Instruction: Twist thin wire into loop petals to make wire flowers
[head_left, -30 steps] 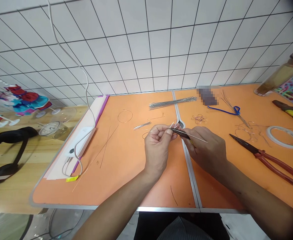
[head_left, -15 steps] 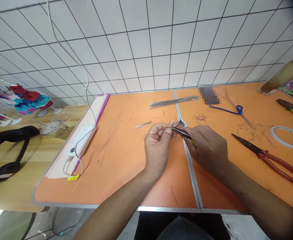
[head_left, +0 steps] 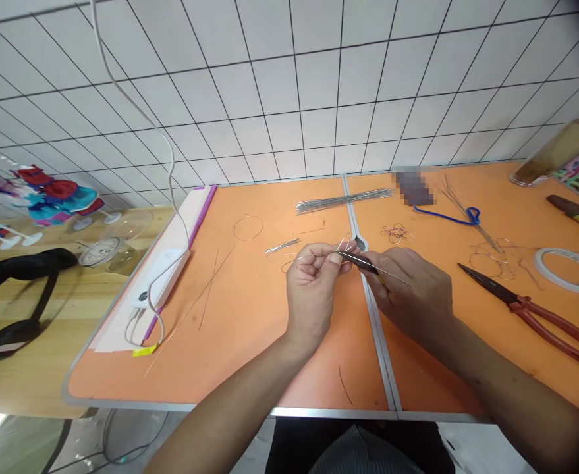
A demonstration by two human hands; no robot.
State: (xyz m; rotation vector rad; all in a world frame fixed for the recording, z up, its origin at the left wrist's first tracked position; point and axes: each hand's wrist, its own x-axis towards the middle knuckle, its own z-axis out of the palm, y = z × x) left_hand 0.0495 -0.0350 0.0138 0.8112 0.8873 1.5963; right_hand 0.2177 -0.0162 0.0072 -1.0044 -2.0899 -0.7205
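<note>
Over the middle of the orange table, my left hand (head_left: 313, 283) pinches a thin bent wire (head_left: 345, 243) between thumb and fingers. Close beside it, my right hand (head_left: 412, 293) is closed around a pair of pliers (head_left: 361, 261) with dark jaws and a hint of yellow at the handle. The jaws point left and meet the wire at my left fingertips. One straight end of wire runs back over my right hand's fingers. Most of the pliers' handles are hidden in my right palm.
A wire bundle (head_left: 343, 201), short rods (head_left: 282, 246) and a wire ring (head_left: 248, 228) lie beyond my hands. On the right are red-handled pliers (head_left: 531, 306), a tape roll (head_left: 568, 270) and a blue twisted piece (head_left: 447, 217). A power strip (head_left: 163, 276) lies left.
Almost nothing differs. My hands and the pliers have shifted very slightly, with the grip on the wire unchanged.
</note>
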